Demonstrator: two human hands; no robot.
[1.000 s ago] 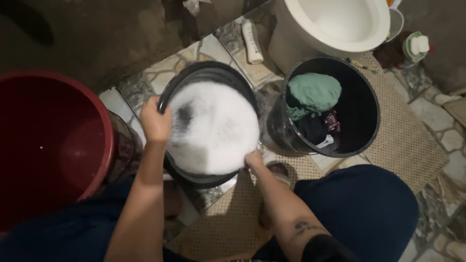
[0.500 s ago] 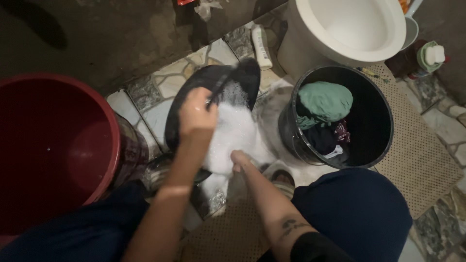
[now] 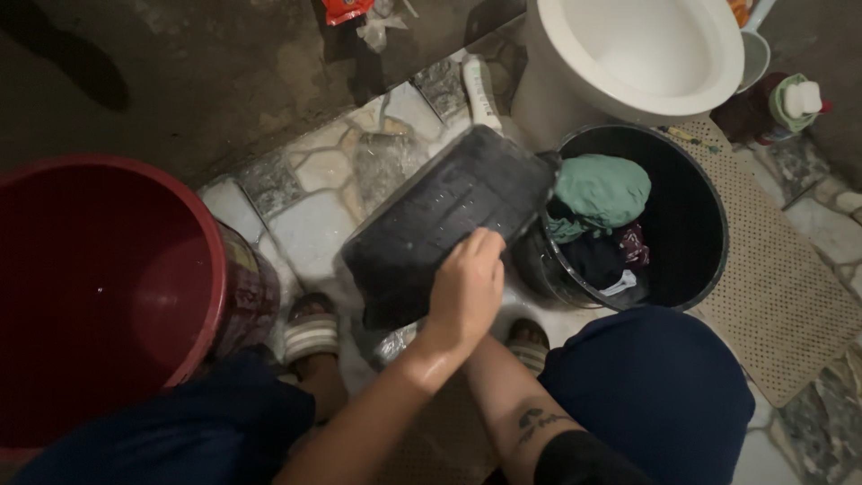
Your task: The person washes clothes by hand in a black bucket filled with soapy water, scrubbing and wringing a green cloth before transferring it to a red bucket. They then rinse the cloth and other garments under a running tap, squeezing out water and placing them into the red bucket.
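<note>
At the far left stands a big red bucket (image 3: 99, 287), its inside dark and wet, with a band of label wrapped round its outer wall on the right side. Just right of it a striped sandal (image 3: 310, 330) rests on the pale stone-tiled floor (image 3: 310, 229). In the middle, a black basin (image 3: 444, 224) is tipped up on edge so that its ribbed underside faces the camera, its upper corner touching the rim of the black bucket (image 3: 696, 242) beside it. The left hand (image 3: 467, 287) lies over the basin's lower edge, fingers curled down onto it in a grip. The right forearm, with a small dark tattoo, runs under the left arm toward the basin; the right hand itself is hidden, so whether it is open or closed cannot be told. The black bucket holds a green cloth (image 3: 600, 190) on top of darker clothes. Above it sits a white toilet bowl (image 3: 646, 54). At the top edge, a red packet (image 3: 346, 9) lies on the dark floor, and a white tube (image 3: 480, 90) lies by the bowl's base. A beige perforated mat (image 3: 772, 296) spreads to the right. At the far right stands what looks like a dark red bottle with a green-and-white cap (image 3: 795, 101).
</note>
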